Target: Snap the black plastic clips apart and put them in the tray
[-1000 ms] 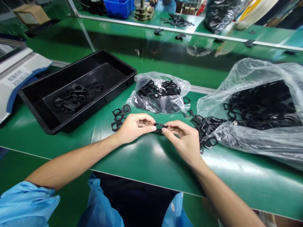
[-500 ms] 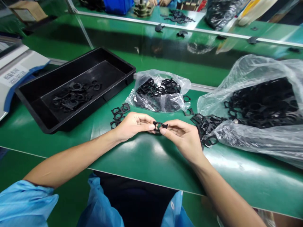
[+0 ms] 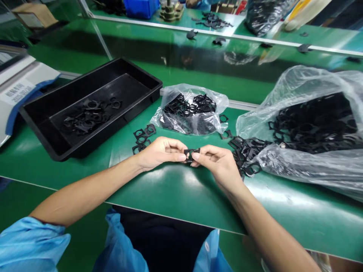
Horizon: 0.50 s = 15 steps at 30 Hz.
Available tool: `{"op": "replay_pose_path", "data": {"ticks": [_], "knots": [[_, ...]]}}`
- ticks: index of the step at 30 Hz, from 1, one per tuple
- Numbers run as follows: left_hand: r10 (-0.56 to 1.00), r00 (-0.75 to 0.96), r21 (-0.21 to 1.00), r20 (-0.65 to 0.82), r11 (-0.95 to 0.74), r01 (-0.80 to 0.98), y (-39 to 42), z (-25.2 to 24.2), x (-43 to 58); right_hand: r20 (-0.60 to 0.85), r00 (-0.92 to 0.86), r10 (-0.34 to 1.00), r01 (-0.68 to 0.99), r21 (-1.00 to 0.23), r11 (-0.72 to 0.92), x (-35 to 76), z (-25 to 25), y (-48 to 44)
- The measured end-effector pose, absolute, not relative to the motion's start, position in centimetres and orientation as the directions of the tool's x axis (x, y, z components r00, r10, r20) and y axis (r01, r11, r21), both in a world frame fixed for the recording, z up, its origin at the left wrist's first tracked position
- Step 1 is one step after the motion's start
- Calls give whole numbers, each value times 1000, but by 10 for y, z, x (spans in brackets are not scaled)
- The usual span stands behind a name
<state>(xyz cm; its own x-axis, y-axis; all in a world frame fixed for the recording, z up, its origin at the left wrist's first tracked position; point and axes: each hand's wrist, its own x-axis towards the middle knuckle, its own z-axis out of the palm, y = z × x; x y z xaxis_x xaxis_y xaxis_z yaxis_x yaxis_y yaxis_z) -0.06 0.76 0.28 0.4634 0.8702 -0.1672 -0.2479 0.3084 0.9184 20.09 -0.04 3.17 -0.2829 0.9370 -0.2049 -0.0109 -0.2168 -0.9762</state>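
Observation:
My left hand [image 3: 159,153] and my right hand [image 3: 219,166] meet over the green table [image 3: 181,189], both pinching one small black plastic ring part [image 3: 191,154] between thumb and fingers. A few similar black parts [image 3: 143,138] lie on the table just left of my left hand. More parts spill from a large clear bag [image 3: 306,124] right of my right hand. A smaller clear bag of parts [image 3: 191,109] lies behind my hands.
A black tray [image 3: 70,90] holding several black parts stands at the left. A white and blue machine [image 3: 17,90] is at the far left edge. Behind a metal rail, another bench carries a blue bin [image 3: 141,6], loose parts and a dark bag [image 3: 263,17].
Both hands stay together on the small part and have turned it slightly between the fingers. The view shifted a little.

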Motion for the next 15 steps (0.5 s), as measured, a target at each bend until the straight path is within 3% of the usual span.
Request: {"op": "replay_pose_path", "data": {"ticks": [5,11,15], "knots": [[831,533,909,-159,334,-249,10,1,-3,-239,-321,917,-28,-965,-261,201,32,-1],[911,397,974,-110,178,-139,4,8,3,-203,-211,956,-6,-978,-208,201,27,-5],[935,325,981,-145,177,-73,-6,7,7,-173,-183,968,37,-985,-169,201,22,-11]]}}
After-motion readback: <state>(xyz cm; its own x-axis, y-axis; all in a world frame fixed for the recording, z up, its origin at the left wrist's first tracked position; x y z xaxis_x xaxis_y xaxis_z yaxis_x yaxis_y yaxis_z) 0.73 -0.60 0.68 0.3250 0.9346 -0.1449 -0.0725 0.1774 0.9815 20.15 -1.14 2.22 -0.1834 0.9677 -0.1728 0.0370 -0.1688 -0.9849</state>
